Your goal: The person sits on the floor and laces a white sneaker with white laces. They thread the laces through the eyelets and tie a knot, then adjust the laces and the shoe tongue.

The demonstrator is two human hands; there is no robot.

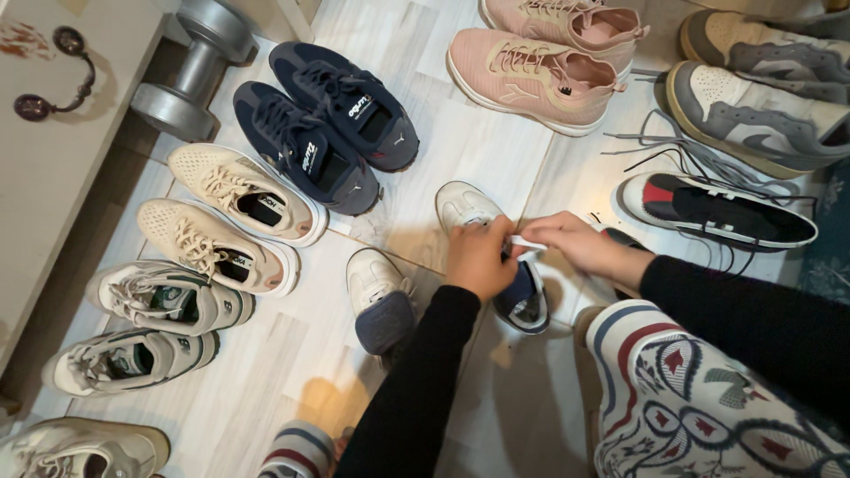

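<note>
Near the frame's centre, left hand [478, 257] and right hand [571, 243] pinch a white lace [529, 242] over a white-toed, navy-heeled sneaker [496, 257].

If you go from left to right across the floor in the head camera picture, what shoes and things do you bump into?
Dark drawer handle → grey dumbbell → navy sneakers → white shoe that the left hand and right hand hold by its lace → black, white and red sneaker.

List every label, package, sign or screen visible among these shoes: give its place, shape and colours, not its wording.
Navy trainers' tongue labels, upper middle: dark strips, white print.
Beige knit trainers' insole labels, left: black patches, white print.
Grey-white trainers' insole labels, lower left: dark green, pale marks.
No packages, signs or screens.
</note>
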